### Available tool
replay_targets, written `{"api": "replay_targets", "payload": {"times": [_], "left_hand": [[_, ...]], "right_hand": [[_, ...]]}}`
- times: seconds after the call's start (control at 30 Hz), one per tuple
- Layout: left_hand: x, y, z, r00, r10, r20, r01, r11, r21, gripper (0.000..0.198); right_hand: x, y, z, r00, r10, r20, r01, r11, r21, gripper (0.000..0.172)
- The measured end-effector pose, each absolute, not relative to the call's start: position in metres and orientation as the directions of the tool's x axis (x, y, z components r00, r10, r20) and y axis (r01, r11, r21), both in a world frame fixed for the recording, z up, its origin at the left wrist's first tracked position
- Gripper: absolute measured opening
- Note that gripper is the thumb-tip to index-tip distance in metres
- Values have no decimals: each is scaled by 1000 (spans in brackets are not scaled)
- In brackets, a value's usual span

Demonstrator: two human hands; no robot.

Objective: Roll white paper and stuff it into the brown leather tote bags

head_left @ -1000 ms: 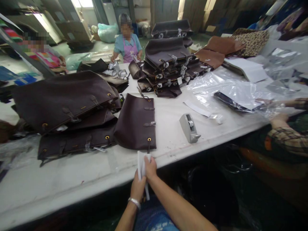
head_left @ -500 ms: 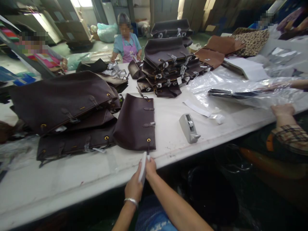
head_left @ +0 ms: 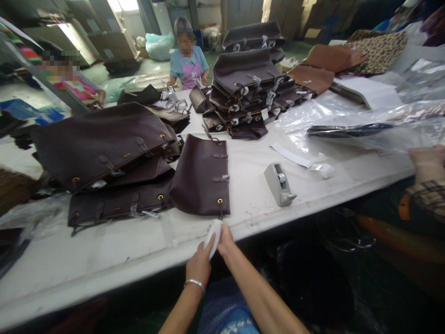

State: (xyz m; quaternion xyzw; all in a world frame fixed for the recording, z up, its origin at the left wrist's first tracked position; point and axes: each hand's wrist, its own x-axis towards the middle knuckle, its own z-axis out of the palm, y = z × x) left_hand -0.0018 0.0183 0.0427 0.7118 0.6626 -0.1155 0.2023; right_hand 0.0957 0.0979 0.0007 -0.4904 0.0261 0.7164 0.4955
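My left hand point(head_left: 199, 264) and my right hand point(head_left: 225, 241) meet at the table's near edge, both pinching a small white folded paper point(head_left: 213, 234). A silver bangle sits on my left wrist. Just beyond the paper lies a dark brown leather bag point(head_left: 201, 176), flat on the white table point(head_left: 139, 250), with a thin strap end hanging from a gold eyelet at its near corner, right above the paper.
A stack of dark brown bags point(head_left: 104, 157) lies to the left, another pile point(head_left: 246, 93) at the back. A grey tape dispenser point(head_left: 279, 183) stands to the right. A person's hand point(head_left: 426, 157) at the right handles clear plastic bags point(head_left: 347, 125). Two people work farther back.
The white paper has gone from hanging long between my hands to a shorter folded piece held close to the bag's strap. The person at the right lifted the plastic-wrapped item.
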Motion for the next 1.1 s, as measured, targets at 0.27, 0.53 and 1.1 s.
{"api": "replay_targets", "payload": {"times": [0.27,0.53,1.1], "left_hand": [[-5,16,37,76,899,-431,992,-23,128,89],[6,11,42,40,928,-370,994,2,113,81],[-13,31,30,23,749,-662,72,659,749,78]], "right_hand": [[96,83,22,-58,749,-660,-756,-465,-460,41],[90,87,-8,197,637,-746,-640,-493,-590,34],[86,88,-16,191,721,-666,-512,-505,-695,41]]}}
